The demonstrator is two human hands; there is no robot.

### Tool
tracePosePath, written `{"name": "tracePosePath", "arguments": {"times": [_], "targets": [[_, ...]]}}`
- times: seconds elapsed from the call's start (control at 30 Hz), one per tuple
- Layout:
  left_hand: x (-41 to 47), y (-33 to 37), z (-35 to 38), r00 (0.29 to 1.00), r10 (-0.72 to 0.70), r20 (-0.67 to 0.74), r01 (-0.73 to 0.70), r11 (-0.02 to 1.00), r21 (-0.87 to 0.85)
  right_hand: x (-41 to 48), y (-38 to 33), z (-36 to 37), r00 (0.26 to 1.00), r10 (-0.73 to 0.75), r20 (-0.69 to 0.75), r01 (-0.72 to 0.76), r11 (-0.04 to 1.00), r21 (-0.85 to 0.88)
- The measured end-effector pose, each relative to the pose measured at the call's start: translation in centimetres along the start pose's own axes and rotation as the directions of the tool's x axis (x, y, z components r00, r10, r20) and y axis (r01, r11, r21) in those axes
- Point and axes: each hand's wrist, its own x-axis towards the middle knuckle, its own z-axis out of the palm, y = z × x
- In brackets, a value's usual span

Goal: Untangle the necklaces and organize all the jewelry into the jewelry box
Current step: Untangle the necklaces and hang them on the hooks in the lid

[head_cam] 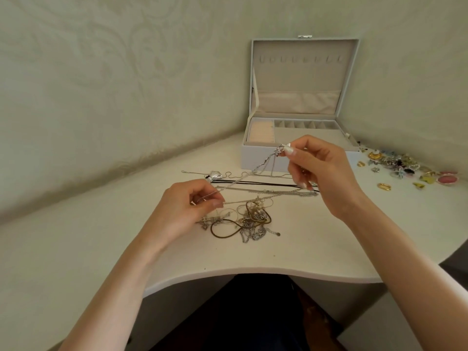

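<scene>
A thin silver necklace [255, 171] is stretched between my two hands above the white table [101, 249]. My right hand [321, 173] pinches its pendant end in front of the open white jewelry box [255, 153]. My left hand [187, 209] pinches the chain's other end, low over the table. Just right of my left hand lies a tangled pile of gold and silver necklaces [248, 221]. Several straightened chains and a black cord [263, 184] lie side by side between the pile and the box.
A scatter of earrings, brooches and small colourful pieces [405, 171] covers the table to the right of the box. The box lid stands upright against the patterned wall. The table's curved front edge [253, 271] is close to my body.
</scene>
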Motion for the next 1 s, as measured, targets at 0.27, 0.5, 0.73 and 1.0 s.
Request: {"name": "tracePosePath", "arguments": {"times": [0.27,0.5,0.73,1.0], "targets": [[-0.4,1.3,-0.3,0.981,-0.113,0.155,0.145,0.965,-0.218,-0.2,-0.8,0.5,0.997,0.006,0.075,0.000,0.997,-0.080],[-0.4,1.2,-1.0,0.907,-0.172,0.384,0.303,0.900,-0.314,-0.8,-0.4,2.1,0.992,0.040,0.121,-0.015,0.979,-0.203],[-0.4,1.8,-1.4,0.922,-0.127,0.366,0.300,0.833,-0.466,-1.7,-0.2,4.0,0.938,0.112,0.329,-0.001,0.948,-0.319],[-0.1,2.4,-0.2,0.945,-0.302,0.125,0.317,0.756,-0.572,-2.2,1.0,5.7,0.973,0.081,0.217,0.004,0.931,-0.366]]}}
